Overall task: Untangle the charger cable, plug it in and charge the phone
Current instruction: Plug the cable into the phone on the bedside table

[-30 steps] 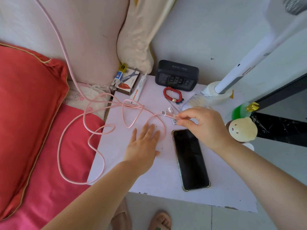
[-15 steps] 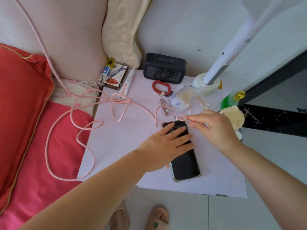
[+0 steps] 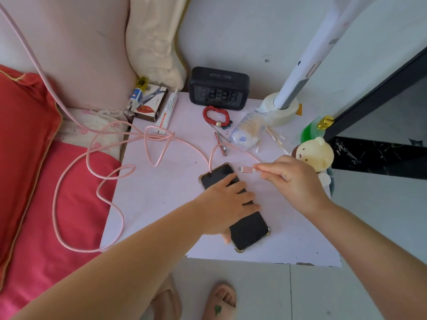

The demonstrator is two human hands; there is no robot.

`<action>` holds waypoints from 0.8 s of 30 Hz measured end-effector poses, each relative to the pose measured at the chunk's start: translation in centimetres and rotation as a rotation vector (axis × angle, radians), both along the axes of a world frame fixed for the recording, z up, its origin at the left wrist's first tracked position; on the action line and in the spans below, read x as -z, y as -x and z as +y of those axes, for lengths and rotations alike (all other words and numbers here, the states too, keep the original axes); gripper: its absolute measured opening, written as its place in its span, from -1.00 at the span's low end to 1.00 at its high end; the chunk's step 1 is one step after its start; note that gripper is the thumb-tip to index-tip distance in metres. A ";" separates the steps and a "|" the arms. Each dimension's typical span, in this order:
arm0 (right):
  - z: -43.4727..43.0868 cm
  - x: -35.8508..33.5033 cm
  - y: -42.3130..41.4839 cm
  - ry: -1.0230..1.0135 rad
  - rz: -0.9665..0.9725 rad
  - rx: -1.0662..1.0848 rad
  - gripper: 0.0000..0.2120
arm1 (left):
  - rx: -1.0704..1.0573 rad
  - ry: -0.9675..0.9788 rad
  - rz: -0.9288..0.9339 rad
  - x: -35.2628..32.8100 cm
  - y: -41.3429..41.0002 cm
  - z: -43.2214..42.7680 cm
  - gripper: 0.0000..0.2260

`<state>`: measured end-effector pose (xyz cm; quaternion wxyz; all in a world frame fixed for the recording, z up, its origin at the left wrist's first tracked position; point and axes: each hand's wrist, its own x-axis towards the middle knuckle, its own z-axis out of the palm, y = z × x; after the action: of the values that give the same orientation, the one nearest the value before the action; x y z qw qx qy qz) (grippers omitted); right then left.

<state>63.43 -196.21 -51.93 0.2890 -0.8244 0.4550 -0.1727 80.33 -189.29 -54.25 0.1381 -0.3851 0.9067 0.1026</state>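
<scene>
A black phone (image 3: pixel 248 229) lies screen up on the pale bedside table (image 3: pixel 161 204), turned diagonally. My left hand (image 3: pixel 227 204) grips it across the middle, thumb under its near edge. My right hand (image 3: pixel 293 181) pinches the pink charger cable (image 3: pixel 76 213) just behind its metal plug (image 3: pixel 246 169). The plug points left, a short way from the phone's far end and not touching it. The cable loops over the table's left part and the red bedding, then runs up past the top left of the view.
At the back of the table stand a black digital clock (image 3: pixel 219 88), a white lamp base (image 3: pixel 280 107), a red bracelet (image 3: pixel 216 115), a bag of cotton swabs (image 3: pixel 248 132), hair clips (image 3: pixel 223 145), a small box (image 3: pixel 150 103) and a tube (image 3: pixel 166 112). A bear toy (image 3: pixel 315 155) sits at the right edge.
My left hand moved from the bare table onto the phone and closed on it, and the phone turned diagonal. My right hand carried the plug right and down, near the phone's far end.
</scene>
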 end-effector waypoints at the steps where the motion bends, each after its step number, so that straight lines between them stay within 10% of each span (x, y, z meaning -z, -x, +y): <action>1: 0.2 0.1 -0.1 -0.008 -0.003 0.001 -0.78 | -0.047 -0.001 0.003 0.2 -0.6 0.6 -0.20; 13: 3.2 2.2 0.1 0.036 0.069 -0.032 -0.78 | -0.620 0.154 0.165 1.0 -5.4 5.5 -0.21; 24: 6.2 4.1 0.8 0.019 0.064 -0.040 -0.84 | -0.629 0.208 0.153 1.3 -5.5 5.8 -0.23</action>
<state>62.65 -190.01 -56.00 0.2697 -0.8412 0.4458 -0.1448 85.79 -183.50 -55.54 -0.0086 -0.6493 0.7567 0.0758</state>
